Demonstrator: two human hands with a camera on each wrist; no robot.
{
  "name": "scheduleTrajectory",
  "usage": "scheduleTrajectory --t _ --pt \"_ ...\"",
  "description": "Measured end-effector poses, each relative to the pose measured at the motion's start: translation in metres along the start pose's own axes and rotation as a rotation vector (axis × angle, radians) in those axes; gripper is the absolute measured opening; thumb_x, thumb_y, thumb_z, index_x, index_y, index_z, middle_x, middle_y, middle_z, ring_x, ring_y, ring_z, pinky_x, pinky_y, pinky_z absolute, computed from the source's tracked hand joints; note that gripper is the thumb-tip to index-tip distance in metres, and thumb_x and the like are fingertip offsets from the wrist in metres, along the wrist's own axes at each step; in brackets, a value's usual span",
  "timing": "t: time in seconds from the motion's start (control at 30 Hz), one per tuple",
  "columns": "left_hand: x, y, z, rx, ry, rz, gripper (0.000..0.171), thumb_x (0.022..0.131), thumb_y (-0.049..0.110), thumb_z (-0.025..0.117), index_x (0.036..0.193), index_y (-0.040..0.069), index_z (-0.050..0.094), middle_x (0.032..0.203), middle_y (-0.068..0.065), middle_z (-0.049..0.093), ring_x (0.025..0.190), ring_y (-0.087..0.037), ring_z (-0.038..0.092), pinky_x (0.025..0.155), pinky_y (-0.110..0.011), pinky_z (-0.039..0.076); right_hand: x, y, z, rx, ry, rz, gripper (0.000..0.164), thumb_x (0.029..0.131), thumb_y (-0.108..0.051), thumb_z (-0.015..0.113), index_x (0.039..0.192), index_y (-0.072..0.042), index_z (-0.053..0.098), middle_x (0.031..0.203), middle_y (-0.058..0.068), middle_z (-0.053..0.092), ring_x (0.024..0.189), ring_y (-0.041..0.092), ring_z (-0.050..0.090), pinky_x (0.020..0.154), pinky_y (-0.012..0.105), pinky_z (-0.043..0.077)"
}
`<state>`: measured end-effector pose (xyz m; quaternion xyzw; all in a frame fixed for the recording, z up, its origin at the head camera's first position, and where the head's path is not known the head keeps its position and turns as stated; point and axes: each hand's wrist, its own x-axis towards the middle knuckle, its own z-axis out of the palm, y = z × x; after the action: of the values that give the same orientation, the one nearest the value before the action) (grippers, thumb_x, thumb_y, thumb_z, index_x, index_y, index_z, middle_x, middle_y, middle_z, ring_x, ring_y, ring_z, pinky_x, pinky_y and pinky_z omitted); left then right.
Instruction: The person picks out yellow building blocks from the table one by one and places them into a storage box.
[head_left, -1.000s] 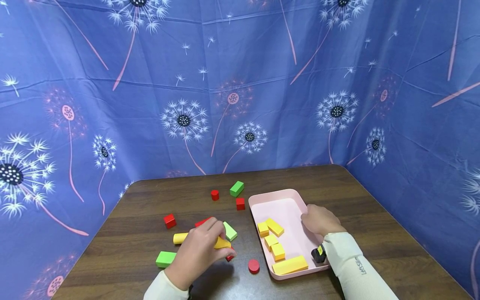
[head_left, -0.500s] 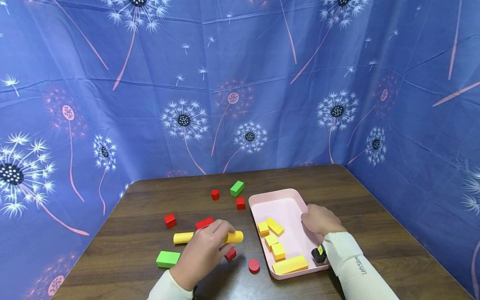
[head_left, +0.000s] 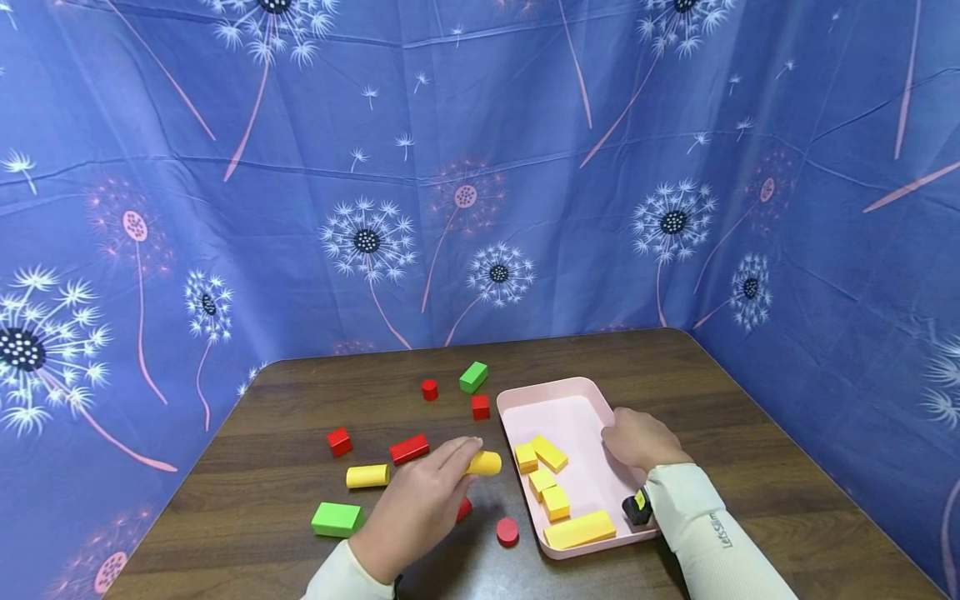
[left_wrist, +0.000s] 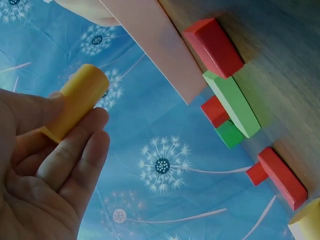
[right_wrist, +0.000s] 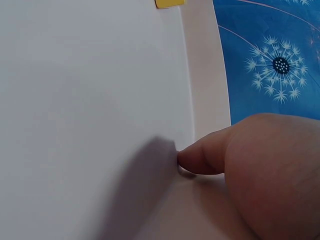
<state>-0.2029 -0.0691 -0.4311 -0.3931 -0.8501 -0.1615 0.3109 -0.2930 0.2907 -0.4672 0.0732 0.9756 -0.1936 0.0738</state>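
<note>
Between thumb and fingers, my left hand (head_left: 420, 510) holds a yellow cylinder block (head_left: 486, 463). It is lifted above the table, just left of the pink tray (head_left: 573, 415). In the left wrist view the cylinder (left_wrist: 86, 95) sticks out past the thumb. On the tray's right side, my right hand (head_left: 645, 440) grips the wall. The right wrist view has its thumb (right_wrist: 205, 155) pressing inside the wall; the other fingers are hidden. Several yellow blocks (head_left: 580, 529) lie in the tray. A second yellow cylinder (head_left: 367, 476) lies on the table, left of my left hand.
Around my left hand lie a long red block (head_left: 408, 448), a green block (head_left: 337, 518), a red disc (head_left: 507, 532) and a red cube (head_left: 340, 442). A light green block (left_wrist: 232, 102) shows in the left wrist view. Farther back are a red cylinder (head_left: 430, 389) and another green block (head_left: 473, 377).
My left hand has moved right and lifted the yellow cylinder towards the tray. The other yellow cylinder is left behind in place. My right hand and the tray stay still.
</note>
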Motion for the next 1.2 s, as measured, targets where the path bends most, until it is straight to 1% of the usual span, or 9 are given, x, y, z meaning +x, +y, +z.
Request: scheduleTrajectory --t 0.13,0.3,0.53,0.63,0.73,0.83,0.97,1.1,1.2 --pt "0.001 0.004 0.003 0.009 0.012 0.020 0.047 0.079 0.018 0.091 0.121 0.014 0.071 0.116 0.004 0.076 0.096 -0.006 0.074 0.079 -0.027 0.061 0.000 0.000 0.000 0.002 0.001 -0.001 0.055 0.101 -0.029 0.051 0.142 0.008 0.052 0.136 0.032 0.060 0.113 0.046 0.064 0.093 0.068 0.049" --pt "0.003 0.009 0.005 0.003 0.011 0.037 0.046 0.073 0.025 0.095 0.112 0.018 0.073 0.112 0.007 0.078 0.090 -0.004 0.075 0.074 -0.026 0.060 -0.001 0.000 0.000 0.000 0.001 -0.002 0.055 0.101 -0.029 0.051 0.141 0.008 0.052 0.135 0.032 0.060 0.112 0.045 0.065 0.092 0.068 0.050" --pt "0.005 0.015 0.011 -0.015 0.033 0.079 0.048 0.067 0.023 0.098 0.101 0.018 0.065 0.106 0.008 0.079 0.076 -0.003 0.072 0.070 -0.023 0.058 -0.002 -0.002 -0.001 0.002 -0.006 0.006 0.054 0.101 -0.029 0.052 0.140 0.008 0.052 0.134 0.032 0.061 0.108 0.043 0.066 0.092 0.067 0.050" --pt "0.006 0.017 0.013 -0.033 0.023 0.081 0.048 0.066 0.024 0.099 0.097 0.018 0.062 0.108 0.007 0.079 0.076 -0.003 0.072 0.069 -0.024 0.058 -0.001 -0.001 0.000 0.002 -0.008 0.011 0.054 0.101 -0.029 0.053 0.140 0.008 0.052 0.134 0.032 0.061 0.107 0.043 0.066 0.091 0.068 0.051" --pt "0.008 0.019 0.014 -0.039 -0.004 0.072 0.049 0.067 0.026 0.099 0.097 0.018 0.061 0.106 0.008 0.079 0.075 -0.002 0.071 0.068 -0.023 0.057 -0.001 -0.001 -0.001 0.002 -0.009 0.016 0.055 0.100 -0.030 0.053 0.140 0.008 0.052 0.134 0.032 0.061 0.106 0.042 0.066 0.091 0.068 0.051" --pt "0.012 0.024 0.015 -0.037 -0.037 0.060 0.050 0.069 0.028 0.098 0.100 0.018 0.060 0.096 0.010 0.078 0.069 0.000 0.067 0.068 -0.021 0.057 0.000 0.000 -0.002 0.004 -0.010 0.022 0.055 0.100 -0.030 0.054 0.141 0.008 0.052 0.134 0.032 0.061 0.106 0.042 0.065 0.091 0.068 0.051" --pt "0.016 0.029 0.018 -0.041 -0.074 0.065 0.049 0.072 0.028 0.096 0.103 0.018 0.059 0.084 0.012 0.074 0.066 0.001 0.063 0.070 -0.021 0.057 -0.001 0.000 -0.002 0.013 -0.015 0.027 0.055 0.101 -0.030 0.053 0.142 0.007 0.052 0.135 0.032 0.060 0.108 0.043 0.065 0.092 0.068 0.050" --pt "0.017 0.032 0.022 -0.037 -0.107 0.077 0.048 0.074 0.030 0.095 0.105 0.019 0.060 0.084 0.012 0.073 0.065 0.003 0.062 0.069 -0.019 0.055 -0.003 0.000 -0.002 0.011 -0.013 0.017 0.054 0.101 -0.030 0.052 0.141 0.007 0.053 0.135 0.031 0.061 0.109 0.043 0.065 0.092 0.068 0.050" --pt "0.016 0.033 0.024 -0.024 -0.113 0.091 0.049 0.075 0.032 0.094 0.107 0.018 0.060 0.085 0.012 0.074 0.065 0.003 0.062 0.067 -0.017 0.054 -0.003 -0.001 -0.002 0.006 -0.007 0.012 0.054 0.101 -0.030 0.052 0.140 0.007 0.053 0.134 0.031 0.062 0.109 0.043 0.065 0.092 0.068 0.050"
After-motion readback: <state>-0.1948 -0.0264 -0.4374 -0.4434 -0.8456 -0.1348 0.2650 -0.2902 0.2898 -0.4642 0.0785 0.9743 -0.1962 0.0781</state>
